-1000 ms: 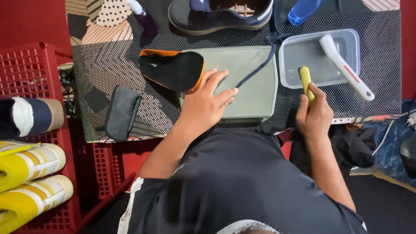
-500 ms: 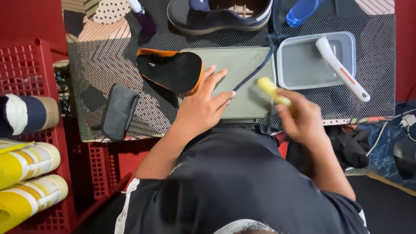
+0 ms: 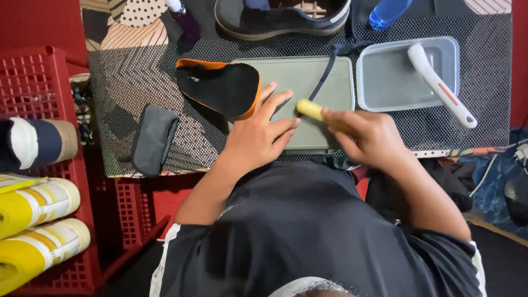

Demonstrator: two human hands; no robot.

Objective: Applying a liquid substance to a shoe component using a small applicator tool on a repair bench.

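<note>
My left hand [image 3: 258,135] lies flat with fingers spread on a grey-green tray [image 3: 330,77], touching the heel end of a black insole with an orange edge [image 3: 219,87]. My right hand [image 3: 369,137] grips a small yellow brush-like tool [image 3: 309,109], its tip over the tray close to my left fingertips. A dark shoelace [image 3: 325,71] runs across the tray from a dark shoe [image 3: 280,19] at the far edge of the table.
A clear plastic tub [image 3: 385,82] holds a white-handled brush [image 3: 440,87] at the right. A blue bottle [image 3: 388,11] stands behind it. A folded dark cloth [image 3: 153,138] lies left. A red crate [image 3: 38,77] and yellow rolls [image 3: 33,220] sit at far left.
My right hand has carried the yellow tool leftward from beside the tub to over the tray, near my left fingers. My left hand has stayed on the tray.
</note>
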